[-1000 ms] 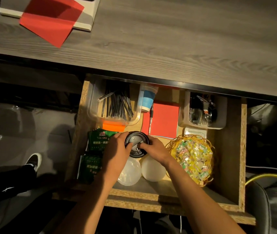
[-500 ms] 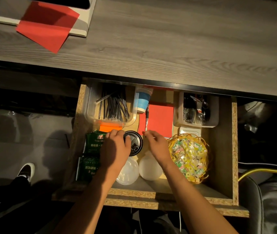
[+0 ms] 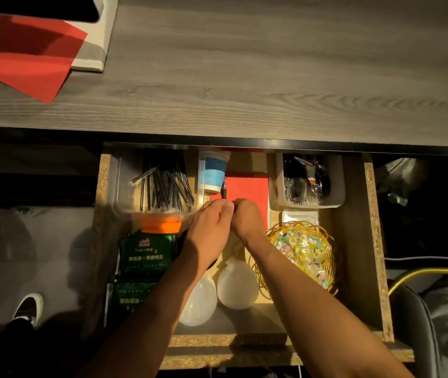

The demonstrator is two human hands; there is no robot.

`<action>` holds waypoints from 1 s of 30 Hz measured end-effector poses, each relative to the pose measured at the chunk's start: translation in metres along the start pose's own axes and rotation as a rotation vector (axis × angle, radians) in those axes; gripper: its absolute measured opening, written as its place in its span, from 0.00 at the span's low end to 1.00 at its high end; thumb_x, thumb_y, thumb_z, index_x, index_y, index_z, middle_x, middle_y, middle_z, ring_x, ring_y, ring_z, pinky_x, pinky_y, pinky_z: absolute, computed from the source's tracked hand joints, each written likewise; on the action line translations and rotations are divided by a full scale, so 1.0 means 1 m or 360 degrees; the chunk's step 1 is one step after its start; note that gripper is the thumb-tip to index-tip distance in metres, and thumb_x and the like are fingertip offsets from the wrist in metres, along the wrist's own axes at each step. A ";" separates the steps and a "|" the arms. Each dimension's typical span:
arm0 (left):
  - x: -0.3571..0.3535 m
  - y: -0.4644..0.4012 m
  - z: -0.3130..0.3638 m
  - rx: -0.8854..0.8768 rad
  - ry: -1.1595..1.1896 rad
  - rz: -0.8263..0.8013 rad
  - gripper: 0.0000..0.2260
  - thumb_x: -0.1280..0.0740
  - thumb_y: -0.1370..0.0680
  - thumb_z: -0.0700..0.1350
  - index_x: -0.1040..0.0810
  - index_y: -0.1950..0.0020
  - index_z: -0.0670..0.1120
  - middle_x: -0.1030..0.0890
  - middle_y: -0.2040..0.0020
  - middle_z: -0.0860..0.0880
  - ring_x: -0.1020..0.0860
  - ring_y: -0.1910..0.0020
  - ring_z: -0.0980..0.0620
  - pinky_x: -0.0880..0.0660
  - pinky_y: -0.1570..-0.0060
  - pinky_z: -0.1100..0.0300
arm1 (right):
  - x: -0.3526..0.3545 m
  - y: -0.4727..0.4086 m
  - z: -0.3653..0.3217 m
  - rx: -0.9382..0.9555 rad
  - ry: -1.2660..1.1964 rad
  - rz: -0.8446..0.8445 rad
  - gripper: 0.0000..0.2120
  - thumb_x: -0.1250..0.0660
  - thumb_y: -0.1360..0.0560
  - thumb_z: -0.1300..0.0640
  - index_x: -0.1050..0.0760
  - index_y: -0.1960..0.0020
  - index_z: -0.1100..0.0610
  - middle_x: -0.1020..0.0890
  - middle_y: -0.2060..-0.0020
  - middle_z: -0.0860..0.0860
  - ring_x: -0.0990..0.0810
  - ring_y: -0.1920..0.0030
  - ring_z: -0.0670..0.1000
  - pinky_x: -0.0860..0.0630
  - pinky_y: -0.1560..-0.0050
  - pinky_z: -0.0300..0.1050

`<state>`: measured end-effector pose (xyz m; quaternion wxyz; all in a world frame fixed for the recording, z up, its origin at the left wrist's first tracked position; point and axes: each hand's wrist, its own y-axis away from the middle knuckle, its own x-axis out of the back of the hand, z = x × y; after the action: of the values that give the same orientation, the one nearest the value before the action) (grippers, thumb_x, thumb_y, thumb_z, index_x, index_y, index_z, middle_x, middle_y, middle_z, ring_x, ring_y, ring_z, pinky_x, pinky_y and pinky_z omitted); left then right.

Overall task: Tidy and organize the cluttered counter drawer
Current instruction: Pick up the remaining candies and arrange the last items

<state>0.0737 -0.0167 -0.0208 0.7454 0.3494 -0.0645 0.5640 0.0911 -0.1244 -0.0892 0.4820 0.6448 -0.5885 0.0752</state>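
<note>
Open drawer (image 3: 353, 241) projecting toward the viewer from under the tabletop (image 3: 271, 77); contents sitting grouped, which reads as sorting partly done.

Far left: clear tub (image 3: 124, 186) holding black straws (image 3: 162, 186), probably corralled so they do not scatter. Orange pad (image 3: 160, 225) sticking out just near of it. Green packets (image 3: 143, 255) lying in a row along the left wall.

Centre: left hand (image 3: 209, 230) and right hand (image 3: 247, 219) meeting, knuckles touching, fingers curled inward over a black pen (image 3: 224, 189). Pen shaft lying just far of the fingertips, beside the blue paper cup (image 3: 213, 170) and on the edge of the red pad (image 3: 250, 189). Cannot tell whether either hand is actually pinching it; the contact is hidden.

Near centre: two white lids (image 3: 233, 287) resting side by side.

Right: cutlery tub (image 3: 307, 181) sitting far, yellow wire basket (image 3: 301, 249) of sweets near.
</note>
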 end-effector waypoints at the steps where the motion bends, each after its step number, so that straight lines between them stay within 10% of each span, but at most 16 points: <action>1: 0.000 -0.003 0.001 0.0004 -0.0028 -0.0003 0.11 0.46 0.16 0.47 0.24 0.48 0.49 0.23 0.51 0.49 0.24 0.47 0.47 0.29 0.48 0.55 | 0.001 0.001 -0.001 -0.0003 0.0005 -0.0004 0.08 0.32 0.26 0.57 0.19 0.60 0.62 0.16 0.62 0.60 0.19 0.62 0.59 0.33 0.64 0.43; 4: -0.002 -0.006 0.007 0.0011 -0.0133 -0.0049 0.12 0.47 0.15 0.44 0.24 0.46 0.46 0.24 0.49 0.45 0.25 0.44 0.44 0.33 0.51 0.56 | 0.003 0.003 0.007 -0.0085 -0.0079 0.0049 0.13 0.31 0.29 0.59 0.27 0.72 0.56 0.21 0.71 0.57 0.26 0.70 0.56 0.34 0.67 0.43; 9: -0.009 -0.013 0.003 0.0226 -0.0100 -0.0017 0.18 0.49 0.15 0.40 0.39 0.25 0.42 0.32 0.28 0.43 0.32 0.30 0.46 0.37 0.35 0.60 | 0.002 0.001 0.012 -0.0118 -0.0027 -0.0007 0.11 0.31 0.27 0.52 0.20 0.56 0.60 0.17 0.61 0.55 0.20 0.61 0.57 0.27 0.62 0.44; 15: -0.013 -0.016 0.014 0.0444 0.0001 -0.0042 0.18 0.51 0.15 0.40 0.40 0.25 0.41 0.30 0.30 0.40 0.31 0.32 0.42 0.36 0.37 0.56 | 0.005 -0.007 0.015 -0.0288 -0.0183 0.0214 0.10 0.31 0.29 0.57 0.19 0.65 0.62 0.19 0.70 0.56 0.21 0.69 0.56 0.27 0.67 0.44; 21: -0.028 -0.044 0.021 0.0576 0.0036 -0.0150 0.23 0.49 0.15 0.55 0.29 0.30 0.41 0.25 0.34 0.40 0.27 0.36 0.41 0.32 0.39 0.51 | 0.016 0.000 0.039 -0.0285 -0.0066 0.0377 0.07 0.32 0.24 0.58 0.17 0.53 0.61 0.15 0.59 0.56 0.16 0.58 0.57 0.28 0.60 0.41; 30: -0.058 -0.068 0.016 0.1007 -0.0133 0.0155 0.31 0.43 0.19 0.58 0.45 0.22 0.42 0.35 0.25 0.40 0.34 0.27 0.38 0.37 0.29 0.43 | 0.015 0.001 0.041 -0.0265 -0.0106 0.0509 0.14 0.34 0.24 0.57 0.24 0.42 0.64 0.22 0.45 0.60 0.25 0.42 0.59 0.26 0.42 0.50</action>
<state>0.1180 -0.0805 -0.0675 0.5686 0.5833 0.0669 0.5761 0.0753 -0.1636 -0.0997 0.4958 0.5029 -0.7035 0.0805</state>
